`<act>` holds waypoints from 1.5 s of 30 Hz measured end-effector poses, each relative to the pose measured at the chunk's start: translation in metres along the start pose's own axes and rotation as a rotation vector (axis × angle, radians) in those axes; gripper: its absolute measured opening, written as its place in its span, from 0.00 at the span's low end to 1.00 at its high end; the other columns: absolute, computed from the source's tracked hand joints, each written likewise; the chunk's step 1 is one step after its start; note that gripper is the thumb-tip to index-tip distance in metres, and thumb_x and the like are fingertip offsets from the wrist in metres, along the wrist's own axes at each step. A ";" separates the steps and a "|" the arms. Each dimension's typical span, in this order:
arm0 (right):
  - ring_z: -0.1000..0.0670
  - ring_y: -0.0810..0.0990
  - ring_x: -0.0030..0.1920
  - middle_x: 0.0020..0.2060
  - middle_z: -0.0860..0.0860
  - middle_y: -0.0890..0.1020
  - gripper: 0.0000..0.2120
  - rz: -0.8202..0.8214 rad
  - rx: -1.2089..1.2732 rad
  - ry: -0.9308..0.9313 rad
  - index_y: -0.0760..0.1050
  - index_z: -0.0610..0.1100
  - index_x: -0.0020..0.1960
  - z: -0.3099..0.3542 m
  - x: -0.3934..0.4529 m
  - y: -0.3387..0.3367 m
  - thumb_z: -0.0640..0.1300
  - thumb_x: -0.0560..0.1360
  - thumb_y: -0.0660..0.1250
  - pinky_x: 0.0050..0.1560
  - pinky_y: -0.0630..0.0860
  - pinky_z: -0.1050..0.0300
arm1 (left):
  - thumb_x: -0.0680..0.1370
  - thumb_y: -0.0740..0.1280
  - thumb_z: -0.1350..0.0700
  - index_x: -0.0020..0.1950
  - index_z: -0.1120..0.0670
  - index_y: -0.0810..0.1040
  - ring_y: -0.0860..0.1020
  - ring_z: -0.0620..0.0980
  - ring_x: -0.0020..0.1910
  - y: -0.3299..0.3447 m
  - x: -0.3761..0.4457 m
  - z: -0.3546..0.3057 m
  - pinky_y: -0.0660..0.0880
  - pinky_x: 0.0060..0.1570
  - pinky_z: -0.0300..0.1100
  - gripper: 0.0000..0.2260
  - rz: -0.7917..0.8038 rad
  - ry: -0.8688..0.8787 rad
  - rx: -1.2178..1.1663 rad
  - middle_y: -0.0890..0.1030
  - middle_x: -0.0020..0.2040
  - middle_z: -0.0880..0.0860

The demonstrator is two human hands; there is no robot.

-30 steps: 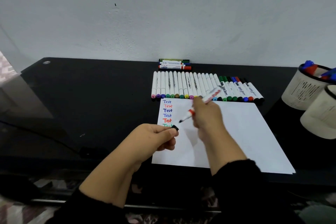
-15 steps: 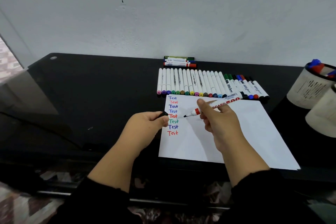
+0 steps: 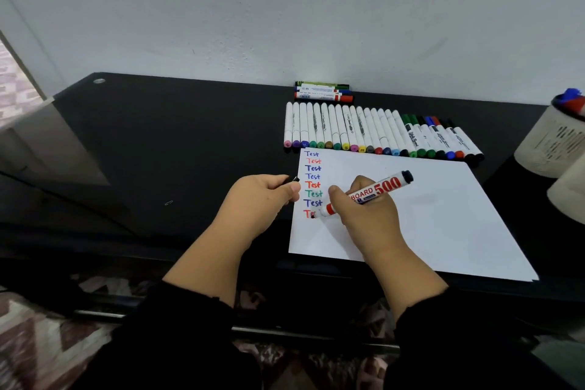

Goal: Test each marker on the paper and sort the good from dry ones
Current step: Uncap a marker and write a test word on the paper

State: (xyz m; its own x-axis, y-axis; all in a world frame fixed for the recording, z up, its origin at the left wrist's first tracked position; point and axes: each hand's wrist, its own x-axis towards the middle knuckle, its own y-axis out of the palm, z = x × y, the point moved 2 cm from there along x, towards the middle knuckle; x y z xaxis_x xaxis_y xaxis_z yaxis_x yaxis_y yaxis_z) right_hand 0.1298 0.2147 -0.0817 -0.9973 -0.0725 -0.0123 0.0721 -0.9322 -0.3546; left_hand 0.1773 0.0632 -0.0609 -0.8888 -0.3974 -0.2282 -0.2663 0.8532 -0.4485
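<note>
My right hand [image 3: 364, 215] grips an uncapped red whiteboard marker [image 3: 380, 188], its tip down on the white paper [image 3: 427, 218] over the lowest red word. Several coloured "Test" words [image 3: 312, 180] run down the paper's left side. My left hand [image 3: 256, 199] pinches a small black marker cap [image 3: 292, 180] just left of the paper. Behind the paper, a row of several capped markers [image 3: 380, 136] lies side by side.
Three more markers [image 3: 323, 92] lie stacked against the wall behind the row. Two pale cups stand at the right edge, the farther cup [image 3: 550, 139] holding blue and red markers, the nearer cup [image 3: 569, 193] partly cut off. All this rests on a black table [image 3: 158, 142].
My right hand has swung the red marker from raised above the paper down to the sheet, tip now at the lowest word. My left hand keeps pinching the cap.
</note>
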 end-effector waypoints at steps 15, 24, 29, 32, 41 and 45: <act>0.52 0.75 0.34 0.30 0.48 0.75 0.17 0.054 -0.116 -0.039 0.63 0.44 0.32 -0.001 -0.001 0.007 0.43 0.75 0.67 0.30 0.67 0.68 | 0.77 0.65 0.49 0.42 0.45 0.79 0.75 0.41 0.47 0.004 0.008 0.001 0.65 0.37 0.34 0.06 0.018 0.020 0.024 0.79 0.43 0.40; 0.42 0.81 0.47 0.40 0.34 0.79 0.19 0.005 -0.038 -0.019 0.61 0.45 0.31 -0.004 0.004 0.002 0.40 0.74 0.67 0.36 0.69 0.58 | 0.78 0.65 0.50 0.45 0.48 0.81 0.75 0.44 0.52 0.002 0.006 0.001 0.66 0.48 0.39 0.07 0.031 -0.007 0.036 0.80 0.51 0.45; 0.42 0.81 0.48 0.40 0.35 0.80 0.19 0.020 -0.038 -0.022 0.62 0.45 0.30 -0.005 0.004 0.000 0.42 0.74 0.68 0.40 0.72 0.56 | 0.77 0.65 0.50 0.42 0.47 0.80 0.75 0.44 0.52 0.004 0.006 -0.001 0.65 0.48 0.39 0.07 0.037 -0.004 0.033 0.80 0.51 0.45; 0.42 0.81 0.48 0.41 0.36 0.81 0.18 0.036 -0.051 -0.027 0.62 0.45 0.31 -0.006 0.004 0.000 0.43 0.75 0.68 0.41 0.73 0.56 | 0.77 0.65 0.50 0.41 0.47 0.80 0.75 0.43 0.50 0.005 0.005 -0.002 0.67 0.42 0.37 0.07 0.041 -0.002 0.021 0.80 0.49 0.44; 0.61 0.75 0.29 0.32 0.46 0.79 0.18 0.140 -0.029 -0.040 0.64 0.44 0.32 -0.005 0.011 -0.008 0.44 0.75 0.69 0.28 0.68 0.72 | 0.78 0.64 0.50 0.47 0.49 0.81 0.75 0.44 0.48 0.006 0.005 -0.002 0.64 0.35 0.33 0.07 0.043 0.001 0.052 0.79 0.49 0.44; 0.54 0.77 0.34 0.37 0.42 0.81 0.17 0.117 -0.050 -0.058 0.64 0.45 0.32 -0.006 0.010 -0.006 0.44 0.75 0.69 0.28 0.68 0.73 | 0.77 0.65 0.50 0.41 0.46 0.79 0.75 0.42 0.47 0.007 0.005 -0.002 0.64 0.35 0.33 0.07 0.044 0.009 0.043 0.79 0.46 0.42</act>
State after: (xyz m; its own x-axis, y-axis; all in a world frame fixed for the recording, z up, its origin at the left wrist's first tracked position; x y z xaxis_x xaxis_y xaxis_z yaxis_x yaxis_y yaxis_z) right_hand 0.1195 0.2219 -0.0853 -0.9795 -0.2012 -0.0023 0.1853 -0.8976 -0.3999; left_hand 0.1700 0.0680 -0.0631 -0.9026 -0.3565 -0.2412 -0.2106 0.8545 -0.4749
